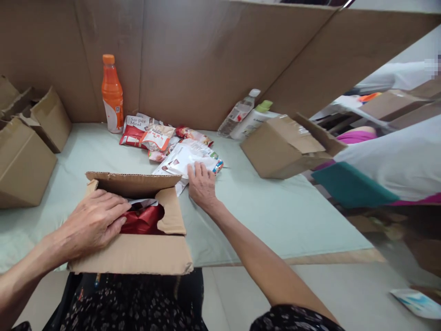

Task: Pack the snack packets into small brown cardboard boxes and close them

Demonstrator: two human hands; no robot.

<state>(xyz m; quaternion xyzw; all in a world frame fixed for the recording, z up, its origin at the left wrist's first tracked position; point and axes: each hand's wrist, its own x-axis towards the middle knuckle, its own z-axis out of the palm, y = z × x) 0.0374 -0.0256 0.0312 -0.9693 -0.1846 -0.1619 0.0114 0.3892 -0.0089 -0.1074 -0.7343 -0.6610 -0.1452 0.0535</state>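
Note:
An open cardboard box stands at the table's near edge in front of me, its flaps raised. Inside lie a shiny red packet and a silvery packet partly tucked behind it. My left hand rests over the box's left side, fingers stretched toward the packets; nothing shows in its grasp. Right of the box, my right hand lies with its fingers on a white packet, not closed round it. Several snack packets are heaped just behind, including a red one and one marked "Super Meal".
An orange drink bottle stands upright against the cardboard wall. Brown boxes are at left. A clear bottle and a white bottle with a green cap lean beside another open box. Another person's clothing shows at right.

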